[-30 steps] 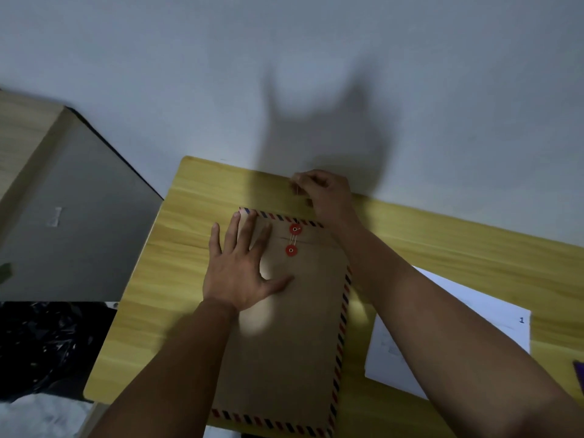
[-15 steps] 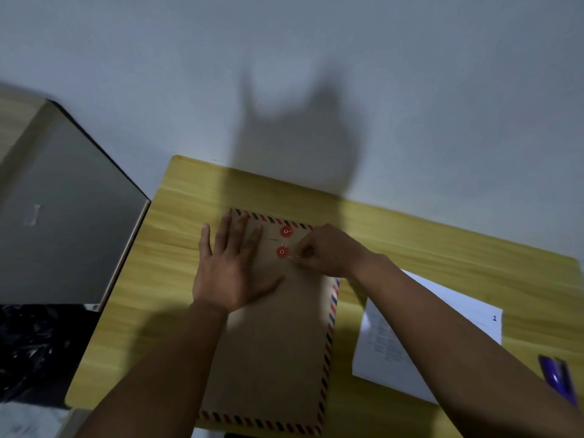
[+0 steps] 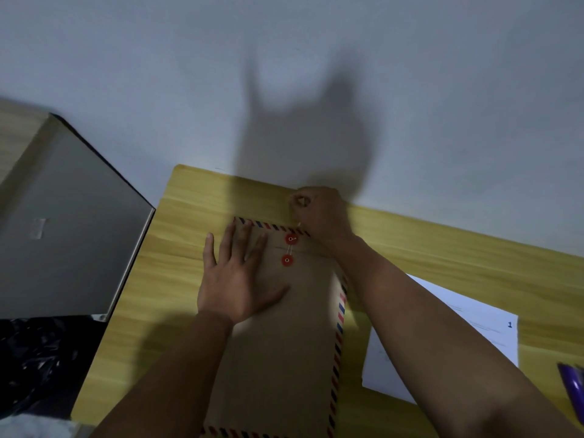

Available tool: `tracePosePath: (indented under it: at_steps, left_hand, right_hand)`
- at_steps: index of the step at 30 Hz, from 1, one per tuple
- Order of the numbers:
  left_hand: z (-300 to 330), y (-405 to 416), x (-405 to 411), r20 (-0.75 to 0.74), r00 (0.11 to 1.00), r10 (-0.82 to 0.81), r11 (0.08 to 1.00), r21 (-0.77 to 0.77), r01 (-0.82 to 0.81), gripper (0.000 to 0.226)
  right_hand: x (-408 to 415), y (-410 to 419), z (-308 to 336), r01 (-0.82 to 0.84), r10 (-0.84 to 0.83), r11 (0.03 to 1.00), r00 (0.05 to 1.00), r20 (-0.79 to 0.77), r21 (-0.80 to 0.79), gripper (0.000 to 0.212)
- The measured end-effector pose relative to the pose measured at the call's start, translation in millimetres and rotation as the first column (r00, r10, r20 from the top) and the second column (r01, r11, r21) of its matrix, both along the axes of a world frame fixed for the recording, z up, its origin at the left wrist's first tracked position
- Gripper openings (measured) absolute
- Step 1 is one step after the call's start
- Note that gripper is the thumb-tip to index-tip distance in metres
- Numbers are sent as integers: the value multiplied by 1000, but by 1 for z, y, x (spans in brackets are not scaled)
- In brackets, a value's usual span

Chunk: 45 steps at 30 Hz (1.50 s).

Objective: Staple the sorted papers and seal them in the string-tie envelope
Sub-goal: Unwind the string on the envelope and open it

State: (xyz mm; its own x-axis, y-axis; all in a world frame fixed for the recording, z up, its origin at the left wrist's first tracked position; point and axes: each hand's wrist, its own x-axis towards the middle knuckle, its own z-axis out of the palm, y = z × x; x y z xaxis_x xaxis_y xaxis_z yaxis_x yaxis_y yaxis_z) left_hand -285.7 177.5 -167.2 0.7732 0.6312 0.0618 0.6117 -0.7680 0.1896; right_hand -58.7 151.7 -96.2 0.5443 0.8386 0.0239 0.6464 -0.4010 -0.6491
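A brown string-tie envelope (image 3: 284, 343) with a red-and-blue striped border lies lengthwise on the yellow wooden table (image 3: 177, 279). Its flap is folded down, and two red button discs (image 3: 291, 239) sit near the top with white string running between them. My left hand (image 3: 235, 279) presses flat on the envelope's upper left, fingers spread. My right hand (image 3: 319, 213) is just beyond the envelope's top edge, fingers pinched on the thin string (image 3: 298, 223), which stretches from the upper disc. The papers inside are hidden.
A white printed sheet (image 3: 448, 336) marked "1" lies to the right of the envelope, partly under my right forearm. A purple object (image 3: 572, 387) shows at the right edge. A grey box-like surface (image 3: 63, 232) stands left of the table. A white wall rises behind.
My right hand moved from beside the lower disc up past the envelope's top edge, pulling the string with it. My left hand stayed pressed on the envelope.
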Motion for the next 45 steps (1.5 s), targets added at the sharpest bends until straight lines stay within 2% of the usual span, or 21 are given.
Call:
tracePosePath:
  at_steps: [3,6,8,9,11,12,13,15,16,17,18,20,23,25,29,32,34,37,39,43,45]
  left_hand:
    - [1,0,0,-3,1000,6,1000,-4,-6,109]
    - [0,0,1,-3,1000,9,1000,-7,-9,110]
    - [0,0,1,-11,1000,11,1000,-11,-11,110]
    - [0,0,1,-12,1000,12,1000,-15,-12,110]
    - [1,-1,1,-14,1000,17,1000,-21,-17,110]
    - [1,-1,1,-14,1000,18,1000,-22,-18,110]
    - [2,-1,1,-13,1000,18,1000,-23,-19,110]
    - [2,-1,1,-8,1000,20,999,-25,-20,110]
    - [3,-1,1,-7,1000,21,999,-25,-21,110]
    - [2,-2,1,-10,1000,21,999,-23,-22,111]
    - [2,-2,1,-13,1000,21,1000,-18,-21,111]
    - [2,-2,1,-17,1000,17,1000,-8,-17,111]
    - [1,-2,1,-13,1000,12,1000,-10,-13,109]
    - [0,-2,1,-13,1000,17,1000,-19,-17,107]
    - [1,-3,2,-16,1000,20,1000,-8,-21,109]
    - [2,-2,1,-24,1000,20,1000,-9,-20,109]
    - [3,-2,1,-23,1000,20,1000,-14,-21,110]
    - [4,-2,2,-14,1000,24,999,-27,-24,112]
    - [4,-3,2,21,999,41,998,-48,-40,114]
    - [1,-3,0,96,994,49,997,-71,-42,96]
    - [0,-3,-1,101,994,39,998,-56,-33,87]
  right_hand:
    - [11,-10,-1,92,-92,995,996,-10,33,13]
    - [20,-33,-10,294,-278,955,933,-231,41,10]
    - [22,-49,-13,436,-372,900,784,-497,15,12]
    - [21,-56,-12,490,-376,872,668,-642,-1,15]
    - [18,-66,-7,539,-288,842,400,-870,-31,23]
    - [17,-69,-5,528,-256,848,335,-907,-44,23]
    - [15,-72,-4,486,-259,872,369,-893,-52,22]
    - [8,-75,-5,273,-266,957,700,-663,-97,20]
    - [5,-77,-7,122,-185,979,866,-465,-163,18]
    - [0,-79,-9,-30,-46,967,957,-286,-254,18]
    - [-4,-80,-10,-153,101,928,981,-166,-340,22]
    - [-11,-80,-8,-316,273,848,949,-160,-425,30]
    - [-19,-71,1,-499,350,755,855,-382,-425,24]
    - [-25,-58,6,-525,356,770,825,-438,-364,17]
    - [-24,-32,8,-238,142,962,854,-500,-133,15]
    - [-8,-25,3,105,-148,988,816,-558,-110,18]
    - [5,-32,-2,255,-272,962,834,-481,-102,21]
    - [20,-50,-10,302,-305,952,939,-162,-38,23]
    - [21,-61,-11,213,-214,971,977,-3,-107,12]
    - [10,-79,-19,-21,75,976,967,244,-218,61]
    - [4,-84,-20,-136,226,940,936,271,-314,71]
